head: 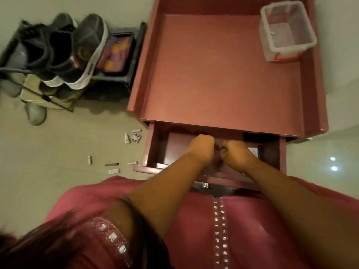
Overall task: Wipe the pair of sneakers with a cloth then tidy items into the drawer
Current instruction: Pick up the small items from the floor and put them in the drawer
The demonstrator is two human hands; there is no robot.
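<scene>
Below, both hands (219, 150) curled inside open drawer (155, 150) (grip contents unclear); two sneakers (77, 55) racked.

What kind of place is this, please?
Probably a room in a home: a shoe rack holding sneakers, a reddish bedside-style cabinet with its drawer open, and a tiled floor.

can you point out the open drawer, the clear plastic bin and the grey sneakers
open drawer (153, 146): head view, on its left side wall.
clear plastic bin (287, 49): head view, on its front wall, at the cabinet top's far right corner.
grey sneakers (91, 35): head view, on the upper of the right-hand shoe on the rack.
</scene>
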